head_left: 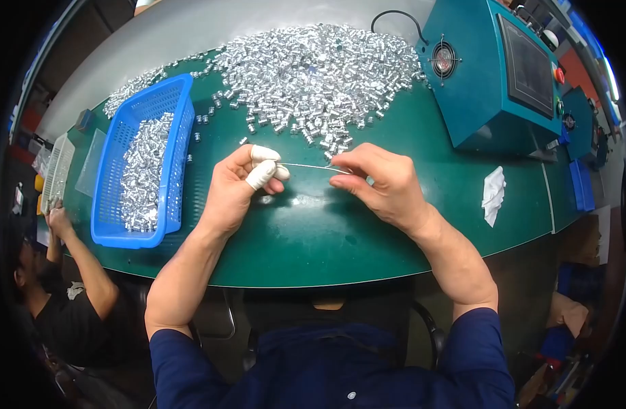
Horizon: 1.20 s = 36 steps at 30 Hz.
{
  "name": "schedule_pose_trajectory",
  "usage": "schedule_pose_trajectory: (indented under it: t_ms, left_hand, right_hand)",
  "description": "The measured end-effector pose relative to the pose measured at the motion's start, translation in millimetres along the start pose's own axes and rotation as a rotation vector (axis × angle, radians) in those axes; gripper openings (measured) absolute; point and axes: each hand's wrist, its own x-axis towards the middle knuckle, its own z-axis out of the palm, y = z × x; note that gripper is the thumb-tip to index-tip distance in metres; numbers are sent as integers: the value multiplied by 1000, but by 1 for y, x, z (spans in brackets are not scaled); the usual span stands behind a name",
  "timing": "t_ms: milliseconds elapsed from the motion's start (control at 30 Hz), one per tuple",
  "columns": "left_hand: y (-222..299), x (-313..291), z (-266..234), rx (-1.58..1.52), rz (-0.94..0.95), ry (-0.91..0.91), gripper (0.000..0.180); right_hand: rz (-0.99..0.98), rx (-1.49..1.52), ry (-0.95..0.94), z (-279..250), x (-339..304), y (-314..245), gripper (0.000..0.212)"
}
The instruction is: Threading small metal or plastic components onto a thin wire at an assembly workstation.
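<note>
Over the near middle of the green table, my two hands are raised close together. My right hand [384, 180] is closed in a pinch on slim metal tweezers [306, 165], whose thin silvery length points left and parts in two near my fingers. White finger cots cover the thumb and some fingertips of my left hand [241, 180]. Those fingertips are pressed together at the tip of the tweezers; whatever small thing they may grip is hidden. Just beyond my hands lies a big heap of small shiny metal cylindrical parts [320, 75].
A blue perforated basket [170, 204] with more metal parts stands at left. A teal machine [463, 88] with a dark screen and red button is at back right. A crumpled white cloth [493, 195] lies at right. Another person [74, 300] works at far left beside a white tray [56, 174].
</note>
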Motion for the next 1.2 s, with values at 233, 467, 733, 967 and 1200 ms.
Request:
schedule_pose_trajectory:
  t_ms: [233,467,733,967,1200]
  left_hand:
    - [1,-8,14,265,349,53,15]
    - [5,0,16,41,30,55,16]
    - [0,-1,15,133,128,36,14]
    - [-10,-6,16,156,241,52,12]
    - [-2,1,10,-4,38,24,16]
  right_hand:
    - [849,758,-354,-1,3,2,32]
    - [-232,-96,9,1,-2,8,24]
    - [589,548,-84,3,-3,-8,22]
    - [767,569,-362,-3,4,-10,29]
    - [238,284,-32,3,-2,-6,15]
